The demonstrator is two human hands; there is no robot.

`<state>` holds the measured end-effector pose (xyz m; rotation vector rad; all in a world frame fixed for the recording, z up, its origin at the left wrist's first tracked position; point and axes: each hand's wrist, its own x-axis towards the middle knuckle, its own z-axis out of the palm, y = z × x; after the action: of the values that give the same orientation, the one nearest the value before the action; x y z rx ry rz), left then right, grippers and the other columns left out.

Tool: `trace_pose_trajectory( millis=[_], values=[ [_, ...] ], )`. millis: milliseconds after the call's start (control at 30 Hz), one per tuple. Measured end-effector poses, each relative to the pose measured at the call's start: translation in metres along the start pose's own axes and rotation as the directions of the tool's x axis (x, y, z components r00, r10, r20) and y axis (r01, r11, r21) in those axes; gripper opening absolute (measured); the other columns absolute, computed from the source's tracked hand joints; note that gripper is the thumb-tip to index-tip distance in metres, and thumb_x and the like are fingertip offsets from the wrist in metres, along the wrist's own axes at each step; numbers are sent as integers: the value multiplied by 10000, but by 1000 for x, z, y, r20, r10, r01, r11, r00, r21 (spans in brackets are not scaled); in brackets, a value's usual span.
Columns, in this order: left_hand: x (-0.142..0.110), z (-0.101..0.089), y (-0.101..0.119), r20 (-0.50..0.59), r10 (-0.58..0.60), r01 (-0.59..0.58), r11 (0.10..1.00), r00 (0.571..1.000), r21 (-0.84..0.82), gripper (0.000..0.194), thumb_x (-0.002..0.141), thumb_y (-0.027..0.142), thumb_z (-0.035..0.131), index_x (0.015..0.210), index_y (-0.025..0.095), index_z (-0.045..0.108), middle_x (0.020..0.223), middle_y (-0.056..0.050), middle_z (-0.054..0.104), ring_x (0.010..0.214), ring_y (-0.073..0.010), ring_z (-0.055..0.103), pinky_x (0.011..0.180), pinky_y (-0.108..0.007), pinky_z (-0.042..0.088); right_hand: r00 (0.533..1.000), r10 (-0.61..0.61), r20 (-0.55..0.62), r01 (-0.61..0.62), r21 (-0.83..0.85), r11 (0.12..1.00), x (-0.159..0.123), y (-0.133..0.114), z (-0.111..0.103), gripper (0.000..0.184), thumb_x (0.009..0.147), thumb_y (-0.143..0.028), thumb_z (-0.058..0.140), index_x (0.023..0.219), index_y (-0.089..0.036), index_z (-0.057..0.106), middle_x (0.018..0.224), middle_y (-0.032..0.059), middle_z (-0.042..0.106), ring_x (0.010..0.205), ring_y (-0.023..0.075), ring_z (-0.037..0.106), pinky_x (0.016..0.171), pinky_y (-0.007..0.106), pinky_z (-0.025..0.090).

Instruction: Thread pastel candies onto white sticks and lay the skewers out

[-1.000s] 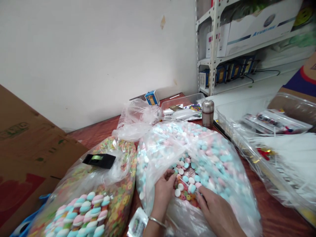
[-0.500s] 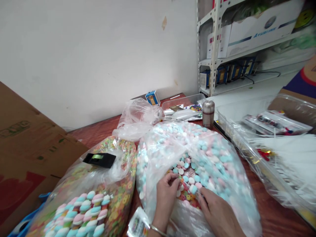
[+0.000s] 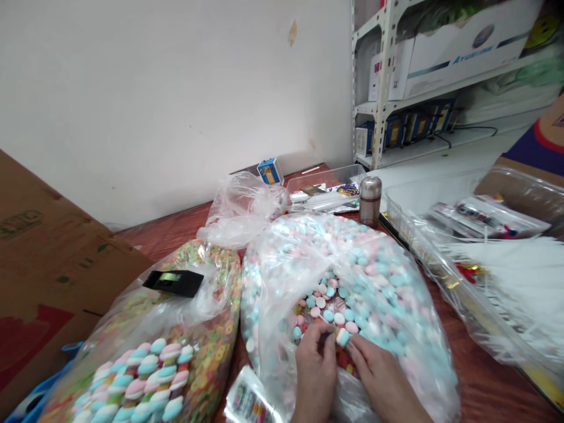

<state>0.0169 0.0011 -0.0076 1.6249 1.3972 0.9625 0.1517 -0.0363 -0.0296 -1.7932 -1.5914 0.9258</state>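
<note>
Both my hands work in the opening of a large clear plastic bag (image 3: 392, 294) packed with round pastel pink, white and blue candies. My left hand (image 3: 315, 370) and my right hand (image 3: 374, 376) lie side by side at its near end, fingertips among the loose candies. A blue-and-white candy (image 3: 342, 336) sits between the two hands, touching my right fingers. Whether either hand grips anything is hidden. To the left lies a second clear bag (image 3: 198, 335) of colourful candy rings and twisted marshmallow sticks, with a black tag (image 3: 173, 282) on top.
A small printed packet (image 3: 249, 404) lies between the bags. Behind them stand a knotted plastic bag (image 3: 242, 211), a steel flask (image 3: 370, 201) and a clear tray (image 3: 326, 179). A cardboard box (image 3: 48, 258) leans at left; a wrapped tray (image 3: 467, 235) sits at right on the reddish table (image 3: 484, 382).
My left hand has moved right and closer to my right hand, and its wrist bangle has left the view. Candies in the bag opening have shifted. The view has tilted slightly.
</note>
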Motion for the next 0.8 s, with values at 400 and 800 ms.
trace_pose_trajectory(
  millis=[400,800],
  values=[
    [50,-19,-3,13,-22,10,783,1000,622,201,908,279,458,817,203,621,831,-67,672,815,-217,622,744,-308,407,996,-60,-64,45,-224,974,64,-23,-15,185,876,-233,472,779,-218,629,784,42,698,726,197,630,593,262,303],
    [41,-16,3,-37,-88,90,994,995,54,172,839,351,581,855,189,637,769,-29,661,689,-177,609,647,-279,438,991,-124,-56,124,-8,992,51,-16,-19,152,862,-238,473,830,-186,612,796,21,650,773,189,607,667,258,396]
  ],
)
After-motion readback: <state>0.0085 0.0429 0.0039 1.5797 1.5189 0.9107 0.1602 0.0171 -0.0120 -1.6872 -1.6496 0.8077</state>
